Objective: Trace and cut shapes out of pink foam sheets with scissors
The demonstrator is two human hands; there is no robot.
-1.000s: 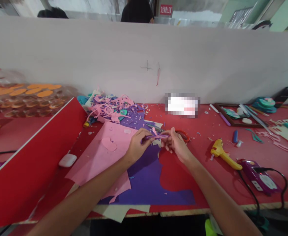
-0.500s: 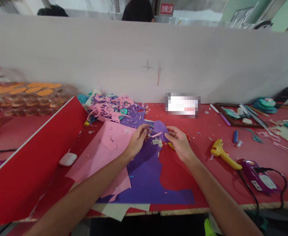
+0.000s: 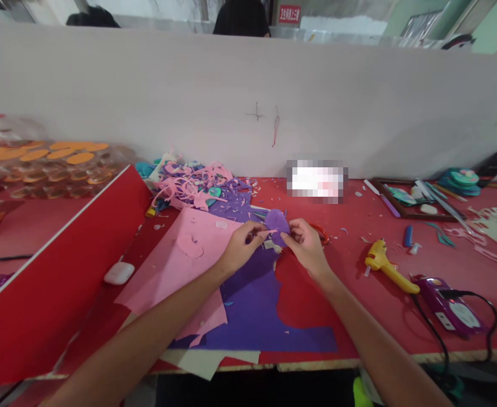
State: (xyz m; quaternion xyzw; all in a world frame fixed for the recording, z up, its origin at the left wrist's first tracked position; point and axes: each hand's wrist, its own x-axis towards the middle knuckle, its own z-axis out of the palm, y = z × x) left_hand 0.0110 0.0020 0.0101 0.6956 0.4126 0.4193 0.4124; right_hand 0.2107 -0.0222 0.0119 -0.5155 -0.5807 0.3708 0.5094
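My left hand [image 3: 240,249] and my right hand [image 3: 305,246] meet over the red table [image 3: 358,294], both pinched closed. Between them they hold a small rounded purple foam cutout [image 3: 277,221]. My left fingers also pinch a thin pink strip [image 3: 269,232] lying against that cutout. Red-handled scissors [image 3: 321,232] lie on the table just behind my right hand. Under my hands lie a large purple foam sheet [image 3: 252,311] and a pink foam sheet [image 3: 180,260].
A heap of pink and purple foam scraps [image 3: 197,183] sits at the back by the white partition [image 3: 248,102]. A yellow glue gun [image 3: 386,265] and a purple device with a black cord [image 3: 449,311] lie at right. A red board [image 3: 53,277] leans at left beside a white case [image 3: 119,273].
The purple piece, seen edge-on a second ago, has been turned so that its rounded face shows. My left hand has closed onto the pink strip beside it.
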